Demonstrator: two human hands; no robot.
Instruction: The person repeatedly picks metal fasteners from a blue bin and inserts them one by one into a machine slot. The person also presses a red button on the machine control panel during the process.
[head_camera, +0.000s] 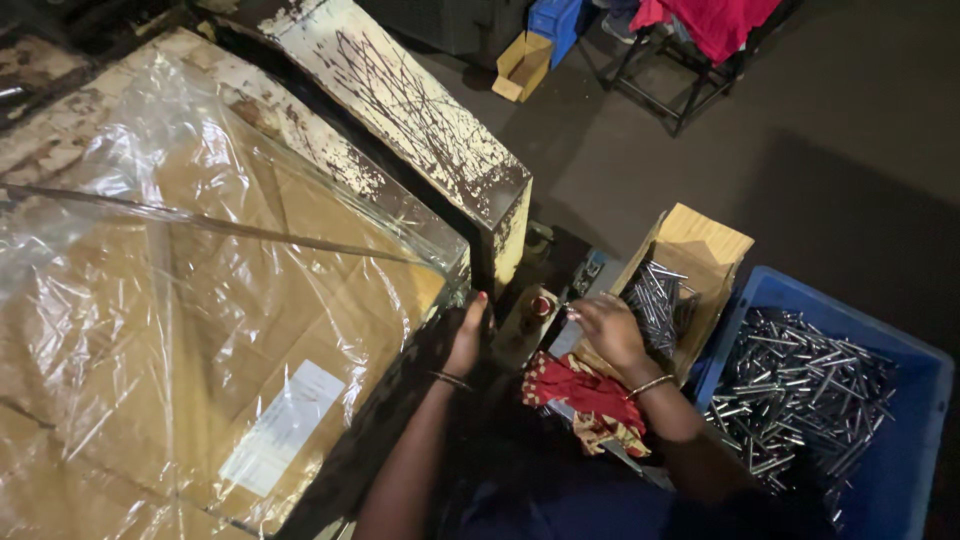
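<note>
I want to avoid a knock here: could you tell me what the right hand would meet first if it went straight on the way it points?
The right hand points up and left; it would probably first meet the small red-topped part, though depth is unclear.

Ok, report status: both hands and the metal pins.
Left hand resting on the dark machine edge, holding nothing visible. Right hand at the open cardboard box of thin silver metal pins. Blue plastic bin of more pins alongside.

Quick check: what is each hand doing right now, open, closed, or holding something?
Left hand: open, fingers up against the edge of the plastic-wrapped cardboard box, holding nothing.
Right hand: at the small cardboard box of metal pins; grip cannot be told.
</note>
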